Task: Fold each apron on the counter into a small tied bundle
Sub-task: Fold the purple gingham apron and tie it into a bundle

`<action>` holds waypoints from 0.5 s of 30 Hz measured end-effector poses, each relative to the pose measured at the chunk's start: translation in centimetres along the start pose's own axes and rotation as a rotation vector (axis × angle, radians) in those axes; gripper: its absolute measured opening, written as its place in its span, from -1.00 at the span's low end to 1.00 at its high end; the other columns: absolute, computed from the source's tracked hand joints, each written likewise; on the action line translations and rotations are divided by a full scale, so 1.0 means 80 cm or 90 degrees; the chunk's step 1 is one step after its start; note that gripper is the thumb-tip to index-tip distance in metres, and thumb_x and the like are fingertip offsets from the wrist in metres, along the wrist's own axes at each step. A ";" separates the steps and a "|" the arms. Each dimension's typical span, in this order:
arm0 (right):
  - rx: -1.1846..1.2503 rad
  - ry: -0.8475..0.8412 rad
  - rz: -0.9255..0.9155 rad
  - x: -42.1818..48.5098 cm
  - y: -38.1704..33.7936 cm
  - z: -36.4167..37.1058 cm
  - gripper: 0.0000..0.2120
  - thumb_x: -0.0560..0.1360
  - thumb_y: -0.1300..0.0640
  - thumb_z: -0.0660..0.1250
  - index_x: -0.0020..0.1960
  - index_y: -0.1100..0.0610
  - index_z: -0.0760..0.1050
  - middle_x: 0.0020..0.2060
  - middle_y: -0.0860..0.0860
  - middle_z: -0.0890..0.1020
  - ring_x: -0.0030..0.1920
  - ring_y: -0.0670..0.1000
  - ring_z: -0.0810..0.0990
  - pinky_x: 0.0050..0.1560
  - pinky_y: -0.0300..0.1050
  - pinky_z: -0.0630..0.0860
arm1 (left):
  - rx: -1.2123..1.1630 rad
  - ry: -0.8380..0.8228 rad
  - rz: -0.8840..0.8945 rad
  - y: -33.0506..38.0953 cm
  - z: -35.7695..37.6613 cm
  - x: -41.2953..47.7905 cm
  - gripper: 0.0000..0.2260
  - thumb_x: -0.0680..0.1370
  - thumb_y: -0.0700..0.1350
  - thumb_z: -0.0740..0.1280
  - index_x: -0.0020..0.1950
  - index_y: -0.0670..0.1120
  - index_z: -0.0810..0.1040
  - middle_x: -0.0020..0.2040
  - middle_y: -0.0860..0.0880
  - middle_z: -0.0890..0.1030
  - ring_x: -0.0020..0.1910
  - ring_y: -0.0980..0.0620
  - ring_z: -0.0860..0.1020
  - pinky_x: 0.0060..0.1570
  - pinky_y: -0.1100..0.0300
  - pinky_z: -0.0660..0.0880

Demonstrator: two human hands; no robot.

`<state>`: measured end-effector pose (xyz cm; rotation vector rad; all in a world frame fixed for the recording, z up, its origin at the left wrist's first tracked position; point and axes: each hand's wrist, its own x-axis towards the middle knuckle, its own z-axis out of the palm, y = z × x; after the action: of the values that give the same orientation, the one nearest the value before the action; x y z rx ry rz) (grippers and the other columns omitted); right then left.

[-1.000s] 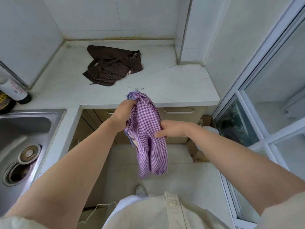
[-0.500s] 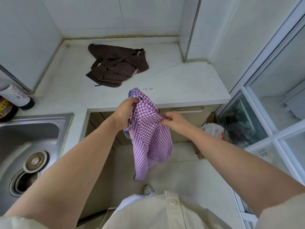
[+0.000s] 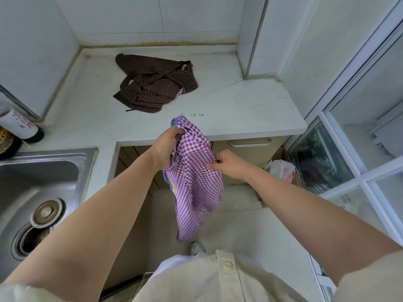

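Note:
A purple checked apron (image 3: pixel 193 184) hangs bunched in the air just in front of the white counter (image 3: pixel 250 110). My left hand (image 3: pixel 165 147) grips its top end by the counter's edge. My right hand (image 3: pixel 229 163) pinches the cloth lower down on its right side. The loose end dangles toward the floor. A brown striped apron (image 3: pixel 156 86) lies crumpled on the counter near the back wall, apart from both hands.
A steel sink (image 3: pixel 39 192) is set in the counter at my left, with two bottles (image 3: pixel 19 129) behind it. Cabinet drawers (image 3: pixel 248 144) sit under the counter. A plastic bag (image 3: pixel 281 171) and glass doors (image 3: pixel 349 149) stand at the right.
Over the frames my right hand moved up along the purple apron toward my left hand, then slipped a little lower. The cloth stays bunched between them. The brown apron has not moved.

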<state>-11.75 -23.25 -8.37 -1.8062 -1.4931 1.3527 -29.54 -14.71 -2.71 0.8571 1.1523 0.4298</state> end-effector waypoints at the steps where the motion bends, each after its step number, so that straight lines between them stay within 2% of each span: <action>1: -0.041 0.017 0.004 0.004 0.002 0.001 -0.73 0.55 0.10 0.37 -0.31 0.05 0.45 -0.30 -0.06 0.57 -0.30 -0.10 0.53 -0.26 -0.22 0.39 | 0.007 0.005 0.004 0.001 -0.001 0.000 -0.66 0.63 0.01 0.13 0.16 -0.16 0.58 0.04 -0.12 0.66 0.02 -0.11 0.61 0.12 0.01 0.50; 3: -0.115 0.087 0.008 0.010 0.008 -0.003 -0.68 0.58 0.09 0.33 -0.34 0.08 0.41 -0.36 -0.04 0.51 -0.35 -0.05 0.47 -0.32 -0.17 0.31 | 0.026 0.041 0.055 0.004 -0.005 0.004 -0.68 0.64 -0.01 0.09 0.09 -0.14 0.59 0.04 -0.10 0.67 0.06 -0.10 0.60 0.19 0.01 0.47; 5: -0.151 0.191 -0.007 0.011 0.010 -0.016 -0.80 0.61 0.07 0.27 -0.15 0.11 0.53 -0.22 -0.04 0.57 -0.23 -0.01 0.52 -0.17 -0.13 0.41 | 0.091 0.099 0.197 0.007 -0.012 0.011 -0.71 0.65 -0.08 0.07 -0.02 -0.15 0.55 -0.02 -0.10 0.64 0.01 -0.08 0.59 0.14 0.04 0.47; 6: -0.151 0.250 -0.015 0.011 0.009 -0.025 -0.82 0.62 0.08 0.25 -0.02 0.14 0.57 -0.15 -0.03 0.58 -0.16 0.00 0.53 -0.08 -0.12 0.45 | 0.135 0.129 0.270 0.008 -0.014 0.013 -0.74 0.66 -0.11 0.07 -0.01 -0.16 0.52 -0.03 -0.11 0.62 -0.01 -0.08 0.57 0.09 0.04 0.46; 8: -0.158 0.348 -0.051 0.010 -0.001 -0.047 -0.82 0.62 0.09 0.25 0.09 0.17 0.55 -0.10 -0.01 0.56 -0.12 -0.01 0.52 -0.05 -0.12 0.43 | 0.221 0.184 0.378 0.013 -0.015 0.017 -0.73 0.68 -0.11 0.07 0.19 -0.15 0.52 0.11 -0.17 0.61 0.11 -0.15 0.55 0.18 -0.05 0.47; 10: -0.192 0.426 -0.104 0.007 -0.012 -0.068 -0.88 0.59 0.10 0.29 0.08 0.13 0.51 -0.06 0.01 0.56 -0.10 -0.01 0.50 -0.07 -0.11 0.42 | 0.254 0.227 0.465 0.025 -0.007 0.017 -0.70 0.68 -0.12 0.08 0.34 -0.11 0.48 0.24 -0.14 0.58 0.23 -0.10 0.52 0.30 0.00 0.42; 12: -0.179 0.437 -0.125 0.001 -0.014 -0.085 -0.81 0.56 0.10 0.35 0.12 0.10 0.42 -0.05 0.03 0.57 -0.09 -0.01 0.50 -0.08 -0.10 0.45 | 0.262 0.246 0.535 0.035 0.005 0.012 -0.72 0.68 -0.16 0.09 0.32 -0.09 0.49 0.22 -0.03 0.58 0.20 0.04 0.52 0.26 0.15 0.42; 14: -0.161 0.345 -0.078 -0.010 -0.009 -0.098 -0.69 0.55 0.10 0.36 0.23 0.13 0.38 -0.11 0.04 0.58 -0.13 0.01 0.54 -0.13 -0.10 0.45 | 0.281 0.258 0.559 0.037 0.014 0.009 -0.75 0.68 -0.18 0.10 0.25 -0.10 0.52 0.13 0.01 0.59 0.11 0.09 0.52 0.18 0.19 0.43; 15: -0.203 0.275 -0.043 -0.017 -0.001 -0.104 -0.71 0.56 0.10 0.36 0.23 0.16 0.43 -0.13 0.04 0.59 -0.13 0.04 0.56 -0.14 -0.10 0.43 | 0.287 0.262 0.558 0.033 0.020 0.009 -0.76 0.67 -0.19 0.10 0.22 -0.13 0.53 0.09 0.01 0.59 0.08 0.11 0.52 0.15 0.18 0.43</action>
<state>-4.48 -22.46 -4.20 -2.0505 -1.5674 0.6559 -27.51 -13.16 -0.83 1.7329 1.2194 1.1265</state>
